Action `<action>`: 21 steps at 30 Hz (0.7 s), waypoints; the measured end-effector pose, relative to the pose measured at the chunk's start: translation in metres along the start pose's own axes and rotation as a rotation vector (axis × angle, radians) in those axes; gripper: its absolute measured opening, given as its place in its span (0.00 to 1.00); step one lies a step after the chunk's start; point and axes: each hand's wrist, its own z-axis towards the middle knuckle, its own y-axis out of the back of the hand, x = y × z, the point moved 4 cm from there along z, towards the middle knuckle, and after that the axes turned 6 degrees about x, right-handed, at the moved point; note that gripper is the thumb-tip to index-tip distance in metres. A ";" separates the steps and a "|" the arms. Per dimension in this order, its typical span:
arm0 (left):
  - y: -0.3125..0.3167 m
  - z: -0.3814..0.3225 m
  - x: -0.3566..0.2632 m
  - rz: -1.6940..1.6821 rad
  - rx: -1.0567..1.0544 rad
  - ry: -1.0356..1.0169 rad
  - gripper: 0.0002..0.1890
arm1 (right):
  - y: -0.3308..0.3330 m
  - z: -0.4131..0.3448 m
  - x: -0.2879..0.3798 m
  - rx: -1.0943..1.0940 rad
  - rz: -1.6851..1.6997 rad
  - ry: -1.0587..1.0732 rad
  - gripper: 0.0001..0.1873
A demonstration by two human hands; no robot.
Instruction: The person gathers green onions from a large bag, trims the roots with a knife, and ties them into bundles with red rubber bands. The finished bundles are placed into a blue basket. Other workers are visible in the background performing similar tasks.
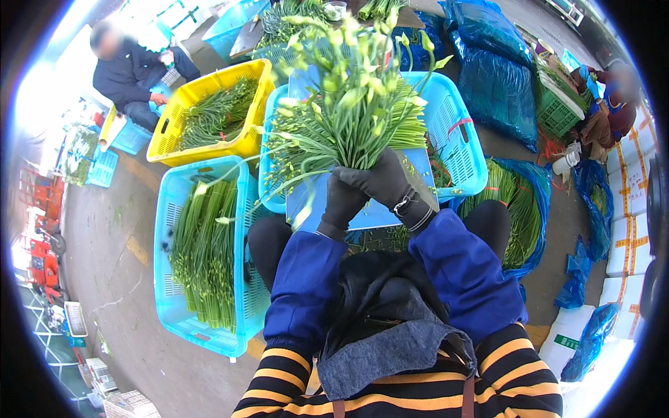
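Note:
A bunch of green flower stalks with pale buds point(355, 115), like flowering chives, stands upright in both my gloved hands. My left hand point(342, 201) and my right hand point(379, 177), in dark gloves, close together round its lower stems; the stem ends are hidden by the gloves. Beneath them lies a blue board point(366, 219) across a light-blue plastic crate point(465, 157). More cut stalks point(410, 125) lie on the board behind the held bunch. To the left, another light-blue crate point(164, 251) holds several long bundles of stalks point(206, 251).
A yellow crate point(209, 76) with loose greens stands at the upper left, near a seated person point(125, 78). Blue plastic sacks point(491, 83) lie at the upper right; another person point(609, 104) sits beyond. An opened blue bag point(543, 209) of bundled stalks and white boxes point(630, 235) are at the right.

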 end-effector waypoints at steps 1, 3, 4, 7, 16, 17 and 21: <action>0.003 0.000 -0.002 0.017 0.028 0.017 0.08 | -0.001 -0.002 0.002 0.024 -0.010 -0.018 0.25; 0.001 -0.008 0.002 0.106 0.078 0.012 0.09 | -0.003 -0.005 0.004 0.077 -0.027 -0.051 0.24; -0.007 -0.018 0.020 0.178 0.099 -0.015 0.10 | -0.008 -0.010 -0.020 0.077 -0.091 -0.058 0.26; -0.011 -0.026 0.043 0.196 0.118 -0.048 0.14 | -0.016 -0.009 -0.047 0.090 -0.069 0.050 0.24; 0.049 -0.049 0.043 0.579 0.084 0.054 0.17 | -0.029 -0.025 -0.072 0.253 0.086 0.166 0.21; 0.062 -0.055 0.032 0.508 -0.006 0.102 0.17 | -0.030 -0.027 -0.073 0.232 0.175 0.139 0.21; 0.049 -0.067 -0.033 0.164 -0.038 0.089 0.19 | -0.026 -0.037 -0.076 0.093 0.325 0.004 0.24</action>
